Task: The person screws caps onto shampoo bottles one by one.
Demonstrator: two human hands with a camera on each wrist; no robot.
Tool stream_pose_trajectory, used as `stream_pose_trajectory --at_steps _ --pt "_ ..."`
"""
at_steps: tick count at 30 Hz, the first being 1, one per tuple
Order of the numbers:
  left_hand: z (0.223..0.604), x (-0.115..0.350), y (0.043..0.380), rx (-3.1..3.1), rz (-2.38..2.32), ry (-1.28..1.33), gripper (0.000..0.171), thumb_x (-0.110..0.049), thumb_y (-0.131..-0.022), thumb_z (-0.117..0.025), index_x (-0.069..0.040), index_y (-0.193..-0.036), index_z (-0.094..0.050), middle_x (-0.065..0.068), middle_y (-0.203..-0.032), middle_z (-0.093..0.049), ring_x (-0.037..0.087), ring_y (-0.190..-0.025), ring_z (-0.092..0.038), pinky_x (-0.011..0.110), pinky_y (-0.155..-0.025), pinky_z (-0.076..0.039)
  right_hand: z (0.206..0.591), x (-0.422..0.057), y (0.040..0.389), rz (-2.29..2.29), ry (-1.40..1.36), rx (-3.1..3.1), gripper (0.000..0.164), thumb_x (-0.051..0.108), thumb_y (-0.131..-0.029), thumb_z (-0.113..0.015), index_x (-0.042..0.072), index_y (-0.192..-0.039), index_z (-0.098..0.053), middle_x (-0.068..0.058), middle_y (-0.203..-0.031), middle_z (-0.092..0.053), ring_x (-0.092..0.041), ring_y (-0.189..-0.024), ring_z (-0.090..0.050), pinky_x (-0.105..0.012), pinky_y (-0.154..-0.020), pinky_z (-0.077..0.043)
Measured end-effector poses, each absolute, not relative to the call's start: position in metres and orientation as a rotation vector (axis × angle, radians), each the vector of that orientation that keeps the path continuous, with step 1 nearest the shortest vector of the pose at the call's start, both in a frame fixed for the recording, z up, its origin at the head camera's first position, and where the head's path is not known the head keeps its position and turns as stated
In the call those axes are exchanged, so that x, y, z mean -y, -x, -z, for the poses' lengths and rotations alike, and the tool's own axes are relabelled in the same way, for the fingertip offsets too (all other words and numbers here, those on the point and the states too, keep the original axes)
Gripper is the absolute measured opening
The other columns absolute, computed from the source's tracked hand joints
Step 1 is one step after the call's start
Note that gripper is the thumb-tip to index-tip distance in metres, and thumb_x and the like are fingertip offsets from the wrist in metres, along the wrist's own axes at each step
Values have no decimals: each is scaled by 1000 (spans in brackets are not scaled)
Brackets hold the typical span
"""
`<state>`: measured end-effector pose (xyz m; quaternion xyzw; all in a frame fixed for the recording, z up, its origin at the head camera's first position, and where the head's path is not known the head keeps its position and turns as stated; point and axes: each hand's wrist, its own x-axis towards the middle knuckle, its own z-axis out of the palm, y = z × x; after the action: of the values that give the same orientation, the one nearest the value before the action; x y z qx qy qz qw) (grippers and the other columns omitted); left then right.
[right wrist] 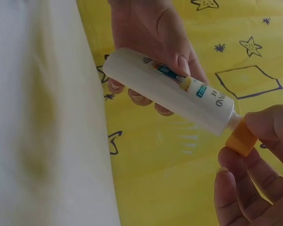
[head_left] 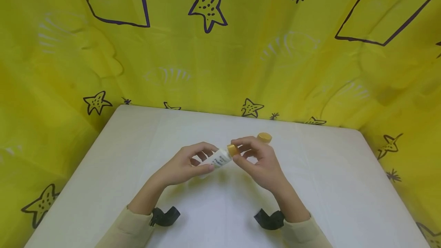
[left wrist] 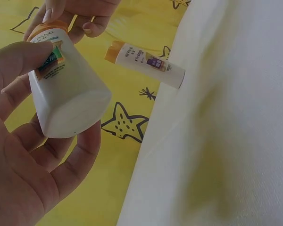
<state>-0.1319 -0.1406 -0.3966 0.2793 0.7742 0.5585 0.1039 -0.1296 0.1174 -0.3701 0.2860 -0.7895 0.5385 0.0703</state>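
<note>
My left hand [head_left: 188,164] grips a white shampoo-type bottle [head_left: 218,159] around its body, thumb on the labelled side. The bottle is tilted, its top toward my right hand [head_left: 259,160]. Between thumb and fingertips the right hand pinches the orange cap [right wrist: 242,137] at the top. A short stretch of pale neck [right wrist: 234,121] shows between cap and bottle shoulder in the right wrist view. The bottle's flat base faces the camera in the left wrist view, above the table.
A second white bottle [left wrist: 144,65] with an orange cap stands on the table behind my right hand, mostly hidden in the head view. The white table [head_left: 144,133] meets a yellow curtain [head_left: 213,56] with starfish drawings. Black wrist mounts [head_left: 269,219] sit by both sleeves.
</note>
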Motion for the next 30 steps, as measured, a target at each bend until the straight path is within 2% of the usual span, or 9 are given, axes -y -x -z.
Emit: stream_pose_trajectory --at_steps 5,14,22,30 --pt "395 140 132 -2269 -1637 -839 32 -23 -93 -71 -28 -124 -63 -3 -114 -66 29 -101 -60 39 -79 -57 370 -117 131 -1596 -891 2336 33 1 -87 -74 11 -118 -68 -2 -114 -69 -17 -94 -67 -28 -74 -57" --pt "396 140 132 -2289 -1627 -859 32 -22 -93 -72 -24 -124 -64 -4 -108 -68 18 -96 -63 42 -77 -57 369 -119 128 -1563 -960 2372 35 0 -89 -70 12 -122 -68 -2 -119 -69 -15 -97 -67 -28 -76 -58" --pt "392 142 131 -2310 -1611 -852 32 -23 -93 -72 -30 -123 -64 -8 -110 -68 17 -96 -62 41 -76 -57 368 -120 130 -1505 -1012 2339 42 -7 -87 -68 11 -125 -67 -3 -121 -68 -17 -94 -68 -28 -75 -58" --pt "391 144 130 -2291 -1628 -867 31 -22 -93 -71 -27 -123 -64 -6 -110 -67 18 -95 -62 43 -76 -57 368 -120 131 -1464 -1070 2315 46 -13 -83 -66 8 -124 -67 -6 -120 -68 -17 -94 -68 -28 -74 -59"
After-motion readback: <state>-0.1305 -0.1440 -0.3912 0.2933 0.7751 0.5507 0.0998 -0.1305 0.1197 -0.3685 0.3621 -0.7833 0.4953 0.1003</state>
